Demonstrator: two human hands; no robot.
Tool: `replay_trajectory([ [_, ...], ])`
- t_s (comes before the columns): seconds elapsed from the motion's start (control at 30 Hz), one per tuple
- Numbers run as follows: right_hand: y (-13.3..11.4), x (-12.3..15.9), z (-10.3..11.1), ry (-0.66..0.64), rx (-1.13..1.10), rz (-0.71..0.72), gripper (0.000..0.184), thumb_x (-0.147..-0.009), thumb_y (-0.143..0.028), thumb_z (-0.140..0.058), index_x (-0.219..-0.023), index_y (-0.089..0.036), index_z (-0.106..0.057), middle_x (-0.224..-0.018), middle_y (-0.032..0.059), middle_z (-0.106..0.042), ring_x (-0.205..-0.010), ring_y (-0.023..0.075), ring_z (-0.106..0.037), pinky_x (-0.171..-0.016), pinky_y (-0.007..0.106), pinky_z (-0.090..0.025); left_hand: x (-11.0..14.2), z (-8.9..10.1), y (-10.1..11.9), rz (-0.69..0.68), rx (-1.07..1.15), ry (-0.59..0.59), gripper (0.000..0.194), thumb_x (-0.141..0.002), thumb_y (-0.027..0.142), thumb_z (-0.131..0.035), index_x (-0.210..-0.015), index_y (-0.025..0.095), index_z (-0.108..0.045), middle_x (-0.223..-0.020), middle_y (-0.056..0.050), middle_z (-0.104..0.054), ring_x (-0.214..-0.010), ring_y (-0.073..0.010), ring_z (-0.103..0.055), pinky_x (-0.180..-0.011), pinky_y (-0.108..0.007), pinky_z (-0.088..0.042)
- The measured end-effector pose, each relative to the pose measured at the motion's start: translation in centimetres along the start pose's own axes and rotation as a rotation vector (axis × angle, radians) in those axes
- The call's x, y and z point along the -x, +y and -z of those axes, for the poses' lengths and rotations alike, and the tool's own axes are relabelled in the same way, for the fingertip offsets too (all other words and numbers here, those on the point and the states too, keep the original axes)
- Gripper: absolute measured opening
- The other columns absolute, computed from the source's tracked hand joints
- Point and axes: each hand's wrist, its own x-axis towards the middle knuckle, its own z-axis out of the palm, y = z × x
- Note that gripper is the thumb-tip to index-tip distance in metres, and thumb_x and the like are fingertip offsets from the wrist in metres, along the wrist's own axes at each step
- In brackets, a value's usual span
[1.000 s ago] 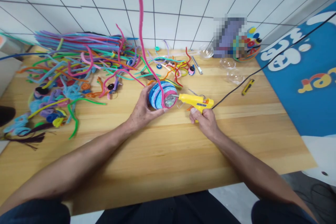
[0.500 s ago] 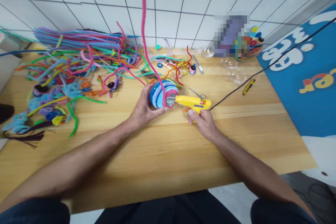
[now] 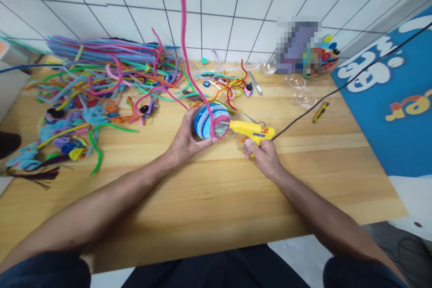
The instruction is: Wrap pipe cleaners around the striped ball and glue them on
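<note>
My left hand [image 3: 185, 138] is wrapped round a ball [image 3: 204, 122] covered in coils of blue, lilac and pink pipe cleaner. A bare, clear-looking patch shows on the ball's right side. From beside that patch a long pink pipe cleaner [image 3: 184, 22] rises past the top of the view. My right hand [image 3: 263, 155] grips a yellow hot glue gun [image 3: 253, 130] by its handle. Its metal nozzle points left and lies at the bare patch; whether it touches I cannot tell.
Heaped pipe cleaners [image 3: 101, 54] and small coiled pieces cover the table's left. Scissors [image 3: 254, 120] lie behind the glue gun. A yellow cutter [image 3: 320, 112], clear plastic domes [image 3: 304, 98] and a silver knife [image 3: 255, 83] lie farther back. The gun's black cord [image 3: 303, 117] runs up right.
The glue gun has shifted slightly to the right, uncovering more of the bare patch. My left hand still holds the ball in nearly the same place.
</note>
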Motion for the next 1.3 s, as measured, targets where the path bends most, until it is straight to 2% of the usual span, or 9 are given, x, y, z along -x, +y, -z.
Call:
replay_trajectory([
  [0.23,-0.53,0.40,-0.13,-0.081,0.082,0.001,0.075,-0.097,-0.093,-0.068,-0.067,-0.024,-0.065,-0.060,0.0009,-0.062,-0.058,0.0168,-0.056,-0.059,0.033,-0.045,-0.09,0.08,0.30,-0.014,-0.021,-0.006,0.114,-0.086,0.065,-0.103,-0.177,0.038,-0.039,-0.178,-0.018,-0.053,-0.165,-0.0428,-0.059,-0.140,-0.068,-0.050],
  [0.47,-0.16,0.37,0.20,0.001,0.069,0.004,0.075,-0.095,-0.094,-0.069,-0.067,-0.024,-0.065,-0.058,-0.0003,-0.060,-0.055,0.0152,-0.052,-0.056,0.032,-0.042,-0.02,0.01,-0.15,-0.019,-0.006,0.011,0.115,-0.084,0.065,-0.105,-0.175,0.038,-0.041,-0.175,-0.017,-0.055,-0.166,-0.0439,-0.058,-0.140,-0.069,-0.050],
  [0.7,0.10,0.26,0.12,0.038,0.030,0.028,0.079,-0.097,-0.094,-0.069,-0.058,-0.026,-0.056,-0.056,-0.0008,-0.056,-0.054,0.0140,-0.050,-0.057,0.032,-0.041,-0.05,-0.07,-0.09,-0.028,-0.005,0.006,0.112,-0.086,0.066,-0.103,-0.175,0.038,-0.042,-0.176,-0.017,-0.053,-0.165,-0.0442,-0.059,-0.139,-0.071,-0.050],
  [0.83,0.13,0.42,-0.09,0.003,0.027,0.011,0.077,-0.097,-0.094,-0.068,-0.063,-0.025,-0.061,-0.056,-0.0011,-0.057,-0.053,0.0143,-0.050,-0.056,0.032,-0.041,-0.11,-0.11,0.01,-0.035,-0.020,0.021,0.112,-0.085,0.068,-0.102,-0.175,0.039,-0.042,-0.175,-0.017,-0.055,-0.164,-0.0447,-0.060,-0.139,-0.072,-0.051],
  [1.0,-0.41,0.80,-0.19,-0.079,0.173,0.005,0.069,-0.100,-0.085,-0.066,-0.067,-0.025,-0.064,-0.061,0.0016,-0.064,-0.058,0.0173,-0.058,-0.059,0.033,-0.044,-0.13,-0.09,0.22,-0.034,-0.053,0.012,0.117,-0.084,0.062,-0.105,-0.177,0.040,-0.038,-0.175,-0.016,-0.055,-0.164,-0.0435,-0.061,-0.138,-0.070,-0.052],
  [1.3,-0.26,0.94,0.28,-0.097,0.269,0.015,0.057,-0.102,-0.073,-0.065,-0.071,-0.026,-0.059,-0.061,-0.0018,-0.055,-0.058,0.0162,-0.051,-0.059,0.033,-0.038,-0.15,0.16,0.19,-0.036,-0.042,0.000,0.116,-0.085,0.062,-0.105,-0.177,0.039,-0.039,-0.175,-0.017,-0.055,-0.164,-0.0432,-0.060,-0.138,-0.070,-0.051],
])
